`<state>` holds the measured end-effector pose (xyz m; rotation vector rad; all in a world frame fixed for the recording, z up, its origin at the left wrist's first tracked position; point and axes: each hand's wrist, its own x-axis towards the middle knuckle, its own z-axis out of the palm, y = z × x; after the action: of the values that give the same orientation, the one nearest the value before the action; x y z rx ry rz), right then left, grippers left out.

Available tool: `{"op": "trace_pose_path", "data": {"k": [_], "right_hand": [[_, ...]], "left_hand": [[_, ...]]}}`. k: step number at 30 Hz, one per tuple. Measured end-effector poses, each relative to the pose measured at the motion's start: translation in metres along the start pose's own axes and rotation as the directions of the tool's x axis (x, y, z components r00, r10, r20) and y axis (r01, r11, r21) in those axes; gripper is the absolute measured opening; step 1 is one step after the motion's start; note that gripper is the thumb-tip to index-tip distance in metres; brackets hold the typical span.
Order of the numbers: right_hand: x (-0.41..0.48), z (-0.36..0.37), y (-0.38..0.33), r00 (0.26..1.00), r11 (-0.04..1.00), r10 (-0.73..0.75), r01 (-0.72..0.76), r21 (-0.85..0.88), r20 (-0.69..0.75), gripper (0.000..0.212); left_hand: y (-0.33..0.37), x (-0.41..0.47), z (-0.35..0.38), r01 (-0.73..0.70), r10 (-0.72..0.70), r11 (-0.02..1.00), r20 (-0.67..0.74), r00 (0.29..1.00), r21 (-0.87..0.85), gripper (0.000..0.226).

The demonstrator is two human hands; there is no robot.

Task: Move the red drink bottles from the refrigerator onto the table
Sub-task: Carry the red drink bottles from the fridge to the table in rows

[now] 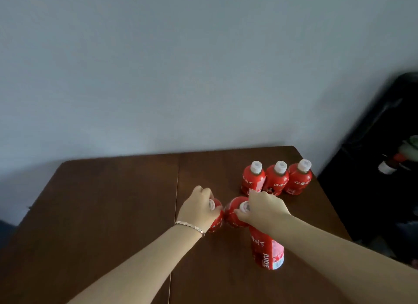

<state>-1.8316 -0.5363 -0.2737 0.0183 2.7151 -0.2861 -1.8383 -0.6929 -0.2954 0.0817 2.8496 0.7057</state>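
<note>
Six red juice bottles on the wooden surface [113, 201], all upright. Left hand [198, 207] grips one bottle's [216, 222] cap from above, right hand [263, 207] grips its neighbour [234, 211]. Three more [274, 180] stand behind, one [268, 249] sits under the right forearm.

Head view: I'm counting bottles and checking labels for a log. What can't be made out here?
- Nearest bottle: top hidden under the right forearm.
- Bottle in the left hand: mostly covered by that hand.
- Right hand grip on its bottle: fingers cover the cap.
- Back-row labels: too small and blurred.
- Dark area at right: blurred, cut off.
</note>
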Motion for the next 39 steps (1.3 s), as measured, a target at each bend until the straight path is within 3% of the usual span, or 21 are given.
{"op": "trace_pose_path", "data": {"k": [6,10,17,24,29,34,39], "right_hand": [[0.091,-0.004,-0.022,0.997,0.999,-0.017,0.014,-0.03,-0.077,0.042],[0.125,0.001,-0.025,0.994,1.0,-0.006,0.003,-0.027,-0.111,0.04],[0.142,-0.009,-0.022,0.996,0.999,0.021,-0.024,-0.042,-0.083,0.029],[0.135,-0.006,-0.018,0.994,0.994,0.019,-0.031,-0.107,-0.11,0.027],[0.11,0.003,-0.014,0.988,0.999,0.022,-0.025,-0.02,-0.156,0.063],[0.082,0.026,-0.021,0.971,0.981,-0.027,0.072,0.181,-0.238,0.055],[0.084,0.05,-0.05,0.987,0.919,-0.035,0.093,0.383,-0.155,0.039]], "left_hand": [[-0.021,0.083,0.009,0.054,-0.055,0.998,-0.046,0.997,-0.034,0.021],[-0.03,0.108,0.021,0.001,-0.004,0.999,-0.068,0.998,-0.037,0.024],[-0.035,0.125,0.028,-0.074,0.058,0.992,-0.157,0.986,-0.101,0.024],[-0.035,0.128,0.028,-0.139,0.121,0.976,-0.117,0.986,-0.166,0.025],[-0.041,0.126,0.022,-0.117,0.108,0.964,-0.05,0.993,-0.239,0.028],[-0.059,0.109,0.016,0.006,0.008,0.916,0.033,0.999,-0.402,0.033],[-0.055,0.098,0.012,0.147,-0.048,0.778,0.175,0.983,-0.611,0.021]]}}
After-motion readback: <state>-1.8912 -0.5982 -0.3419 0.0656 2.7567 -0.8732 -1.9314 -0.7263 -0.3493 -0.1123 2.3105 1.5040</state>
